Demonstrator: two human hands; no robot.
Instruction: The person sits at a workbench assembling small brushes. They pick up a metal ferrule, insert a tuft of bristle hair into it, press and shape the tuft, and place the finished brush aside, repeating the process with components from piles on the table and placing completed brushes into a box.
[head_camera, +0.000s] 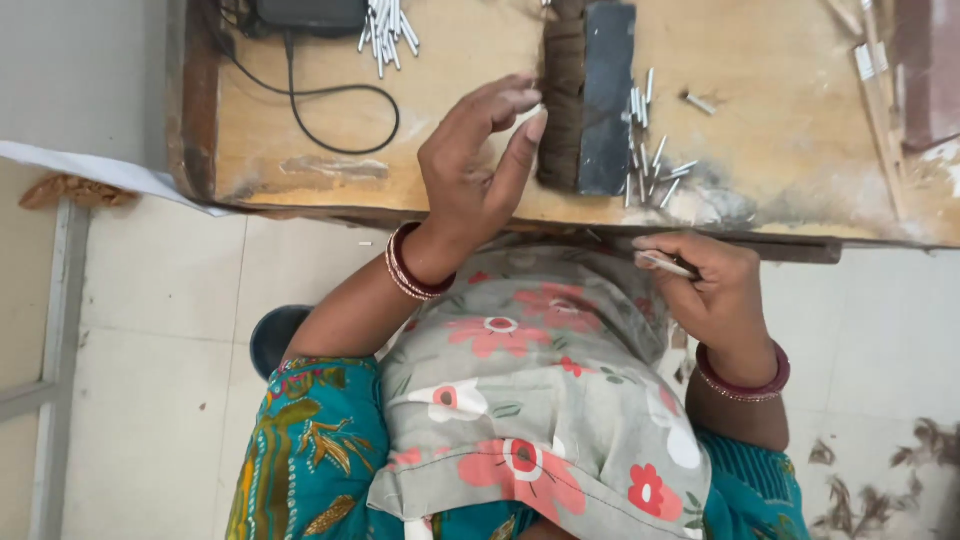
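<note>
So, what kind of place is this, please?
Probably a small home or cottage workshop for handwork. A worn wooden board bears heaps of small white sticks and a dark block; the right hand holds one stick, the left hand reaches toward the block, and scraps lie on the tiled floor.

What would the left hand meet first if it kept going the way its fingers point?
Most likely the dark brown bundle beside the black rectangular block; the left hand has its fingertips right at its edge, though contact is unclear.

red and gold bangles (412, 270) on both wrists, teal patterned sleeves (310, 440).
</note>
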